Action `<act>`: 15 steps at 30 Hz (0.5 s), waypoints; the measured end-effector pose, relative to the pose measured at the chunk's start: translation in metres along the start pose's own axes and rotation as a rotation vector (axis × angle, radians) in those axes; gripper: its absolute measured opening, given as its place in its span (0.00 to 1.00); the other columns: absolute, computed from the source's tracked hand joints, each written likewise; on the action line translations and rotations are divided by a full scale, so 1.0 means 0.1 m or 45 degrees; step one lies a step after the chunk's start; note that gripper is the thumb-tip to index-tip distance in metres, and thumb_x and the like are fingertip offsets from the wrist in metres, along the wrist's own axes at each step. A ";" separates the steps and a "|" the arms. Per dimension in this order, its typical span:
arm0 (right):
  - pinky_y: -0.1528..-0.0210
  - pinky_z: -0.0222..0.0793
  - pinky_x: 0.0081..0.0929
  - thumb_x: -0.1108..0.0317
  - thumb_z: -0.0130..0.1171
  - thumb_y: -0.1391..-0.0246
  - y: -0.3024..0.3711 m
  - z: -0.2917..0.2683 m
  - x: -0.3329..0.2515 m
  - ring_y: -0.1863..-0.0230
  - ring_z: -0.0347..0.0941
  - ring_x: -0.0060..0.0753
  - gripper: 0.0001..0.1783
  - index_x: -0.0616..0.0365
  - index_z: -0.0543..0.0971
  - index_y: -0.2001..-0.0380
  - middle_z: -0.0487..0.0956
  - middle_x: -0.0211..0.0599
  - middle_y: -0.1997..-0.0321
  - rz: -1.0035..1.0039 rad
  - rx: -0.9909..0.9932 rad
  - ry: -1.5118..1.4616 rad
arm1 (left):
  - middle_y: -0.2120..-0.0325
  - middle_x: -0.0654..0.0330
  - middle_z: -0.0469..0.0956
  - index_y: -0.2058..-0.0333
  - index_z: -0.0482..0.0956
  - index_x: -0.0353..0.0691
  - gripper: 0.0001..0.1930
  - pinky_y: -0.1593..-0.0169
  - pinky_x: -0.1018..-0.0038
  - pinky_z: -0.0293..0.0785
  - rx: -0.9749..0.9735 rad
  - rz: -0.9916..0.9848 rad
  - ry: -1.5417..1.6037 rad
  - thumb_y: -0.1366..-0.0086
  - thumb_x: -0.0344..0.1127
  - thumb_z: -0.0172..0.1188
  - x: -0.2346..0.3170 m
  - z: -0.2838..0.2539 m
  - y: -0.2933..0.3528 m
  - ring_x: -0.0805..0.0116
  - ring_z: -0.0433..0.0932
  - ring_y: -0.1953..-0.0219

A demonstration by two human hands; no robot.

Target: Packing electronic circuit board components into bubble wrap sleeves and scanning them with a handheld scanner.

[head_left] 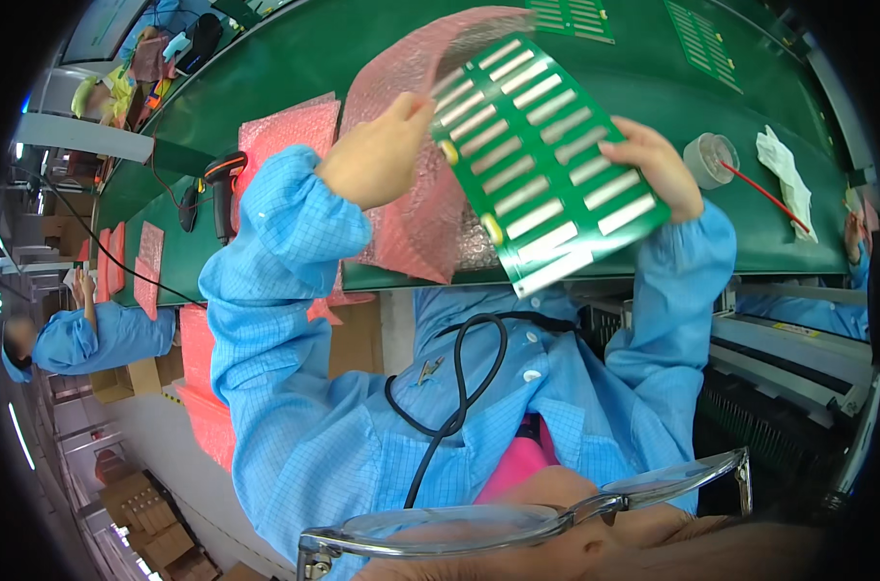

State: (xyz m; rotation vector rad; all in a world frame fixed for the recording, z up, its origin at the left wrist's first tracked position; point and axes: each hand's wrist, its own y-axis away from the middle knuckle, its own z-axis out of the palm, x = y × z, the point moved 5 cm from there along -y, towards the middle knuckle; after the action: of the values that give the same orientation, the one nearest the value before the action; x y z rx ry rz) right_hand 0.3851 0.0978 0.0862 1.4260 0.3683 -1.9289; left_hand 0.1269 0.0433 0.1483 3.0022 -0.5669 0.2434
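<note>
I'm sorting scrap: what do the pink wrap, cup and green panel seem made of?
Pink bubble wrap: likely plastic film, glossy, visibly bubbled. Cup: smooth plastic or glass, transparent. Circuit board panel: probably coated laminate, glossy, flat, bearing pale strips.

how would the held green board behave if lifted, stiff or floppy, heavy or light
Probably stiff: the board looks flat, without sagging, in the right hand. Likely fairly light, since it looks thin. Its pale strips might scuff, being exposed.

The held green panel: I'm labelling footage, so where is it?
Upper right of centre in the head view: the right hand grips the green panel at its right edge; the left hand and pink bubble wrap are by its left edge.
</note>
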 end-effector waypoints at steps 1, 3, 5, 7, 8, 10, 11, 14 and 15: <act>0.57 0.70 0.22 0.72 0.51 0.50 -0.10 -0.04 -0.06 0.60 0.74 0.26 0.24 0.67 0.65 0.49 0.75 0.40 0.55 0.012 0.000 -0.011 | 0.51 0.47 0.60 0.45 0.57 0.34 0.30 0.55 0.61 0.69 -0.071 0.054 0.016 0.51 0.21 0.48 0.08 0.01 -0.01 0.45 0.68 0.54; 0.59 0.72 0.21 0.72 0.50 0.49 -0.26 -0.09 -0.18 0.62 0.75 0.26 0.23 0.66 0.65 0.49 0.75 0.40 0.56 0.110 -0.029 0.106 | 0.52 0.47 0.60 0.45 0.57 0.33 0.30 0.55 0.62 0.69 -0.144 0.003 0.020 0.51 0.21 0.48 0.23 -0.05 -0.04 0.45 0.68 0.54; 0.61 0.72 0.21 0.72 0.49 0.48 -0.40 -0.14 -0.24 0.64 0.75 0.26 0.22 0.66 0.65 0.48 0.75 0.39 0.57 0.043 -0.040 0.075 | 0.52 0.46 0.61 0.46 0.57 0.32 0.30 0.54 0.63 0.69 -0.207 -0.045 0.024 0.51 0.20 0.47 0.24 -0.01 -0.08 0.45 0.68 0.54; 0.61 0.72 0.21 0.72 0.48 0.47 -0.47 -0.01 -0.22 0.64 0.75 0.26 0.20 0.65 0.66 0.50 0.76 0.38 0.58 0.056 0.030 0.066 | 0.54 0.46 0.61 0.46 0.57 0.32 0.30 0.54 0.65 0.69 0.040 0.156 0.256 0.51 0.21 0.48 0.24 0.00 -0.13 0.48 0.68 0.55; 0.60 0.73 0.21 0.71 0.48 0.47 -0.50 0.10 -0.17 0.64 0.75 0.26 0.19 0.64 0.67 0.51 0.76 0.37 0.59 0.023 0.109 0.082 | 0.54 0.46 0.61 0.46 0.57 0.32 0.30 0.54 0.65 0.69 0.037 0.146 0.262 0.51 0.21 0.48 0.22 0.05 -0.18 0.48 0.68 0.55; 0.60 0.73 0.23 0.69 0.48 0.45 -0.59 0.37 -0.03 0.62 0.75 0.29 0.17 0.60 0.66 0.52 0.76 0.37 0.60 -0.040 0.220 0.152 | 0.55 0.47 0.62 0.45 0.57 0.33 0.30 0.55 0.66 0.69 0.072 0.197 0.362 0.51 0.23 0.49 0.22 0.10 -0.25 0.50 0.69 0.56; 0.59 0.72 0.25 0.68 0.47 0.43 -0.51 0.57 0.11 0.63 0.74 0.30 0.20 0.58 0.62 0.48 0.74 0.37 0.57 0.121 0.175 -0.117 | 0.55 0.47 0.62 0.45 0.57 0.33 0.30 0.55 0.66 0.69 0.073 0.186 0.367 0.51 0.23 0.49 0.22 0.11 -0.27 0.50 0.69 0.56; 0.56 0.70 0.27 0.70 0.46 0.42 -0.53 0.64 0.54 0.57 0.71 0.29 0.22 0.55 0.58 0.44 0.71 0.36 0.52 -0.024 0.218 -0.197 | 0.55 0.48 0.61 0.43 0.56 0.37 0.32 0.57 0.69 0.69 0.029 0.157 0.515 0.49 0.27 0.51 0.26 0.16 -0.38 0.54 0.69 0.58; 0.54 0.69 0.27 0.71 0.46 0.42 -0.52 0.67 0.61 0.55 0.70 0.28 0.23 0.54 0.58 0.44 0.70 0.36 0.51 -0.134 0.264 -0.160 | 0.55 0.48 0.61 0.43 0.56 0.37 0.32 0.57 0.69 0.69 0.022 0.151 0.524 0.49 0.27 0.51 0.27 0.19 -0.40 0.54 0.69 0.58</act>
State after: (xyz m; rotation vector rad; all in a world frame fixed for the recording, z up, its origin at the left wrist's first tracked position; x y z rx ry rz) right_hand 0.2929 0.0729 0.0443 1.4295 0.1921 -2.1824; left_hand 0.1688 0.0687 0.1320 2.8108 -0.6944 0.8505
